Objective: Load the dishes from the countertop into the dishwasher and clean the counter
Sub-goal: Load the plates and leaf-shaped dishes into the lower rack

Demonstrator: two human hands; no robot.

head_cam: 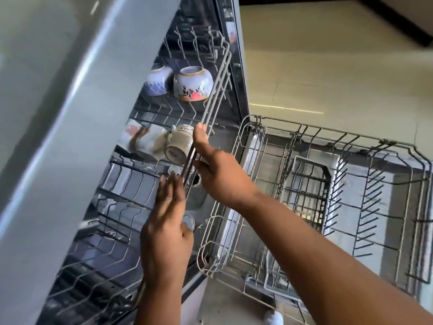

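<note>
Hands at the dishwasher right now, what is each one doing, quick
Left hand: open, fingers straight against the upper rack front rail.
Right hand: open, holding nothing, thumb and fingers resting on that rail.

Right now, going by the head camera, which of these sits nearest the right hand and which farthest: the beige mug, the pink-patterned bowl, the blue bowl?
From the right hand:
1. Beige mug, just left of its thumb.
2. Pink-patterned bowl, farther up the upper rack.
3. Blue bowl, left of that bowl, slightly farther.
</note>
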